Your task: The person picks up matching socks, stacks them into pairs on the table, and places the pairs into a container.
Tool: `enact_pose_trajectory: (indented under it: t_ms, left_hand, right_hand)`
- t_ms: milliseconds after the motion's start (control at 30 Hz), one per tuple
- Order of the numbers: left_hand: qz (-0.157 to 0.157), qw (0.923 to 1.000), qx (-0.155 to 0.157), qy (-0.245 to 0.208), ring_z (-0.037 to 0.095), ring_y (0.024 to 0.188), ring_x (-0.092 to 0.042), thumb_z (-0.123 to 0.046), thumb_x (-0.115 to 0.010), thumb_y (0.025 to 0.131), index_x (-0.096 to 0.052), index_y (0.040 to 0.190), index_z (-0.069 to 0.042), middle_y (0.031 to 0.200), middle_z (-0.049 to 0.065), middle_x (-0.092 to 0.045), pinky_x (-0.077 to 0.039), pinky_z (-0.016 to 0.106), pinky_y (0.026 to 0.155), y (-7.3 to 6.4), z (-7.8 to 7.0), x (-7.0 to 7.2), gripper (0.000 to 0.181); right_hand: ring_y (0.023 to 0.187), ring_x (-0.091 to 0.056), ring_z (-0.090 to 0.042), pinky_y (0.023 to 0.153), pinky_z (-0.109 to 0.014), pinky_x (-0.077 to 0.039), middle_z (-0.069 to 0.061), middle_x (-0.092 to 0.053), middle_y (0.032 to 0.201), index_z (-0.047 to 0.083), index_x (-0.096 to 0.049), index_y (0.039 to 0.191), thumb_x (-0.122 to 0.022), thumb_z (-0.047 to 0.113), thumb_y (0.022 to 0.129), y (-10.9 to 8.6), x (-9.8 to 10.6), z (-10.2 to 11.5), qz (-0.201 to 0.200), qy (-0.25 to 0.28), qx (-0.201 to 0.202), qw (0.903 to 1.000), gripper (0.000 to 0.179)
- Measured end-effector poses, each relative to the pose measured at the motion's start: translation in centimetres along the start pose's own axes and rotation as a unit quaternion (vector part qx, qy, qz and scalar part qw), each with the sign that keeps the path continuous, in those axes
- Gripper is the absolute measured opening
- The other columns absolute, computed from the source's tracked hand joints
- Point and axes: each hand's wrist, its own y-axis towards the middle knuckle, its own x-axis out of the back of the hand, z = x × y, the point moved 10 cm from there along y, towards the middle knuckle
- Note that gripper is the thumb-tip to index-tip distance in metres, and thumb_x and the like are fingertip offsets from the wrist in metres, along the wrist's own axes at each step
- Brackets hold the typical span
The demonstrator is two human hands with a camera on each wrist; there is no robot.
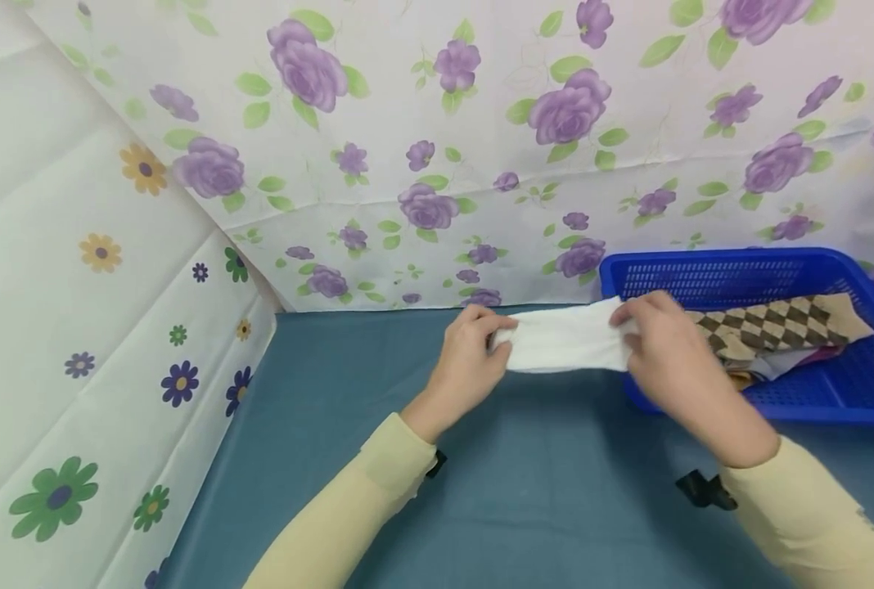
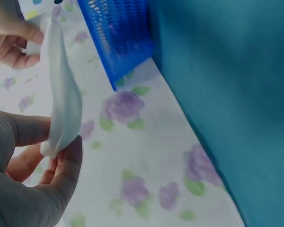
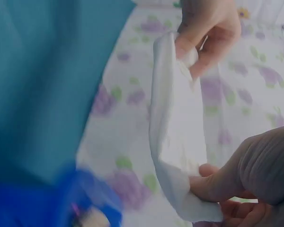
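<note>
A strip of soft white cloth (image 1: 565, 337) is stretched level between both hands, above the table. My left hand (image 1: 468, 360) pinches its left end between thumb and fingers. My right hand (image 1: 676, 360) grips the other end, close to the basket's near left corner. In the left wrist view the cloth (image 2: 64, 90) appears edge-on, slightly bowed. Its layers look folded together in the right wrist view, where the right thumb presses on the lower part of the cloth (image 3: 177, 123).
On the right stands a blue perforated basket (image 1: 732, 262) holding a brown-and-cream diamond-patterned fabric piece (image 1: 783, 323) and other cloth items beneath it. Blue-green cloth covers the table (image 1: 555, 507). A flower-printed sheet (image 1: 378, 164) hangs behind, another at left.
</note>
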Motion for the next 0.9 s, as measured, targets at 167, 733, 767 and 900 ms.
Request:
enact_pose_trajectory:
  t_ms: [167, 733, 767, 900]
  left_hand:
    - [-0.022, 0.9989, -0.033, -0.024, 0.01, 0.074, -0.045, -0.012, -0.056, 0.092, -0.065, 0.117, -0.014, 0.105, 0.001, -0.052, -0.04, 0.02, 0.057, 2.8, -3.2, -1.6, 0.027]
    - [0.102, 0.9941, 0.0, 0.036, 0.001, 0.101, -0.047, -0.026, -0.061, 0.091, -0.057, 0.128, -0.026, 0.117, -0.007, -0.049, -0.044, 0.009, 0.072, 9.6, -8.3, -12.4, 0.037]
    - [0.116, 0.9924, 0.001, 0.042, 0.001, 0.102, -0.047, -0.026, -0.062, 0.09, -0.057, 0.128, -0.026, 0.117, -0.007, -0.049, -0.044, 0.008, 0.073, 9.9, -8.4, -13.2, 0.038]
    - [0.158, 0.9853, 0.007, 0.064, 0.001, 0.104, -0.046, -0.023, -0.064, 0.089, -0.056, 0.129, -0.026, 0.117, -0.008, -0.049, -0.044, 0.009, 0.075, 10.8, -8.7, -15.8, 0.041]
  right_hand:
    - [0.099, -0.048, -0.041, 0.074, -0.054, -0.042, -0.026, -0.05, 0.113, 0.001, -0.061, 0.103, -0.056, -0.007, 0.083, 0.7, 4.1, -3.1, -0.042, -0.018, -0.018, 0.9988, 0.022]
    - [0.112, -0.035, -0.05, 0.078, -0.061, -0.033, -0.035, -0.045, 0.118, -0.005, -0.058, 0.11, -0.048, -0.002, 0.088, 0.8, 6.8, -14.9, -0.011, -0.097, -0.148, 0.9842, 0.024]
    - [0.111, -0.035, -0.05, 0.077, -0.059, -0.033, -0.036, -0.045, 0.118, -0.005, -0.058, 0.11, -0.048, -0.002, 0.087, 0.8, 6.6, -15.6, -0.007, -0.101, -0.151, 0.9833, 0.024]
    - [0.095, -0.041, -0.045, 0.066, -0.051, -0.034, -0.036, -0.047, 0.114, -0.005, -0.061, 0.104, -0.049, -0.005, 0.082, 1.0, 5.7, -17.9, 0.011, -0.118, -0.151, 0.9814, 0.025]
